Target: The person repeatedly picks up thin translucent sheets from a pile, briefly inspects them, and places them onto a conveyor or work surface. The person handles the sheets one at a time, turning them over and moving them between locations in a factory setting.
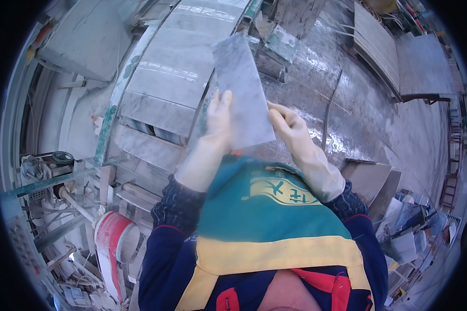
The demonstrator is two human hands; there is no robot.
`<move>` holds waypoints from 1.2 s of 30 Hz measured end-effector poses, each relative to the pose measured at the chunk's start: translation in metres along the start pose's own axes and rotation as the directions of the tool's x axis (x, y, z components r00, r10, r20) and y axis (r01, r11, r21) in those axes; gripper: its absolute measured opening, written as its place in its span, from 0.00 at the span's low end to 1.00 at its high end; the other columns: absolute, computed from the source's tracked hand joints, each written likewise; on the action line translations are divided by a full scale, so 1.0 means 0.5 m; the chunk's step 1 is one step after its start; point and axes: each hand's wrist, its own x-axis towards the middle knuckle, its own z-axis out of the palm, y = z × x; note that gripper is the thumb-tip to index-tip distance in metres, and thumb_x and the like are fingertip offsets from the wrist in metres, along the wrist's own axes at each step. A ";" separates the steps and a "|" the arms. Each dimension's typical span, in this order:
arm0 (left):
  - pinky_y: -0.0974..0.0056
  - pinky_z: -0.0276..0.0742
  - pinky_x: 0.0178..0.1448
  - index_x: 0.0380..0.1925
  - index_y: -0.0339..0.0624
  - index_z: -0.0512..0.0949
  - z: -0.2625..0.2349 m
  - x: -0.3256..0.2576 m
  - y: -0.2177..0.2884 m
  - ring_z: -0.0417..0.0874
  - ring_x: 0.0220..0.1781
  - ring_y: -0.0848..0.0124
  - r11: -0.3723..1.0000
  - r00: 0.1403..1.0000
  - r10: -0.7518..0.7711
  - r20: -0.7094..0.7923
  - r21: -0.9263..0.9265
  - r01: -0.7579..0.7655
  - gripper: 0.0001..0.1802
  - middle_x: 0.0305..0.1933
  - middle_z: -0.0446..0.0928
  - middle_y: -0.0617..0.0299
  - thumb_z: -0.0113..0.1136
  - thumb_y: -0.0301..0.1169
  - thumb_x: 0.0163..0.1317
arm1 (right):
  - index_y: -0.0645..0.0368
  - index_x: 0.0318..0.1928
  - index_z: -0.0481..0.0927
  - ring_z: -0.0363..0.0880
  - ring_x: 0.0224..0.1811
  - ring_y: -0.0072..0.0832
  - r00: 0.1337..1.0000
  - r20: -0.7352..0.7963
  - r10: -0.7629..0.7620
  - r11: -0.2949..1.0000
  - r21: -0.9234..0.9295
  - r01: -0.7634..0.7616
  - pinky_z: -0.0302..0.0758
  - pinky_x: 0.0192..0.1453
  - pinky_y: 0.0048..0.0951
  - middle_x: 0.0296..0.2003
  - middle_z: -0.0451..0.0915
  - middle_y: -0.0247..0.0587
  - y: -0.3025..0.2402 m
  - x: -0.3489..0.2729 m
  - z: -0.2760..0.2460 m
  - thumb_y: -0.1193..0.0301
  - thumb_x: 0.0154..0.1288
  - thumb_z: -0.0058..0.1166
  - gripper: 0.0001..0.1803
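The green-and-yellow apron point(264, 207) sits below a tilted marble tile point(246, 98) — right hand point(294, 129) pinching its right edge, left hand point(218, 122) against its left, whether clamped I cannot tell. A loose pinch could drop it; swinging left could chip it on the slab-covered bench point(166, 78).

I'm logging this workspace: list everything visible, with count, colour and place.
Stone slab: one, grey, between hands
Slabs on rollers: several, grey, upper left
Handwheel: one, black, left
Drum-like part: one, red and white, lower left
Panels: at least two, grey, upper right
Floor: one, grey, right
Clutter: uncountable, mixed, lower right
Apron: one, green and yellow, torso
Sleeves: two, dark blue, forearms
Left hand: one, cream-gloved, slab's left
Right hand: one, cream-gloved, slab's right
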 end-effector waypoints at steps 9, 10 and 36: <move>0.63 0.74 0.64 0.72 0.32 0.67 -0.050 0.017 0.021 0.79 0.61 0.66 0.984 0.985 0.162 -0.063 -0.059 -0.166 0.32 0.65 0.77 0.53 0.57 0.40 0.76 | 0.66 0.51 0.85 0.80 0.42 0.17 0.976 0.018 0.217 0.972 0.087 -0.218 0.74 0.52 0.23 0.41 0.86 0.32 -0.008 0.019 0.026 0.63 0.75 0.60 0.17; 0.64 0.74 0.64 0.72 0.32 0.67 -0.056 0.012 0.027 0.79 0.61 0.66 0.983 0.983 0.173 -0.069 -0.055 -0.177 0.31 0.64 0.77 0.54 0.57 0.40 0.76 | 0.66 0.51 0.85 0.80 0.42 0.17 0.972 0.039 0.231 0.967 0.096 -0.234 0.74 0.52 0.23 0.41 0.86 0.33 -0.009 0.013 0.029 0.63 0.75 0.60 0.18; 0.56 0.75 0.65 0.62 0.24 0.73 -0.678 0.040 -0.147 0.82 0.58 0.52 0.924 0.533 0.383 -0.755 0.324 -0.204 0.32 0.59 0.79 0.37 0.46 0.47 0.80 | 0.61 0.64 0.77 0.89 0.41 0.26 0.950 -0.264 0.169 0.982 0.123 -0.140 0.83 0.52 0.27 0.46 0.88 0.46 0.175 -0.065 -0.136 0.65 0.81 0.49 0.19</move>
